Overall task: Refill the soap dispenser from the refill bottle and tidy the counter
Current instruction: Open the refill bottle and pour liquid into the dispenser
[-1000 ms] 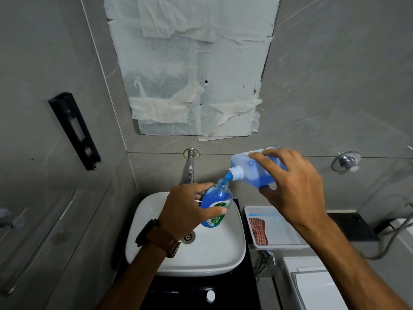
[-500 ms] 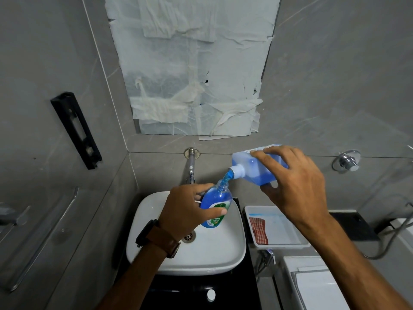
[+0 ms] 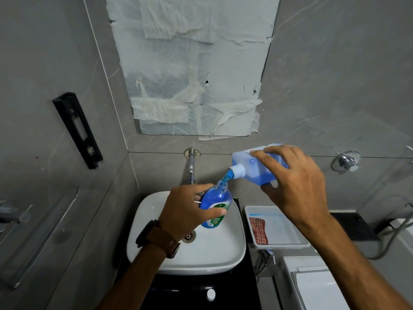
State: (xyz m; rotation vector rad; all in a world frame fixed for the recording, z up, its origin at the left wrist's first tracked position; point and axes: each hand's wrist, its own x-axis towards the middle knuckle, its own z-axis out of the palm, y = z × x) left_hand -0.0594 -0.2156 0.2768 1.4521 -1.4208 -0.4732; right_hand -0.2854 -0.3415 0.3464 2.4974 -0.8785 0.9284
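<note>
Raised slightly, right hand grips refill bottle pouring; left hand clasps soap dispenser.

My left hand is curled around something, thumb across its front, wrist strapped with a brown leather watch. My right hand sits higher, fingers clamped, forearm stretched forward.

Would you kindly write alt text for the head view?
Over a white sink, the right hand tips a refill bottle, pouring blue soap into the open dispenser held by the left hand. A white tray sits to the right.
</note>
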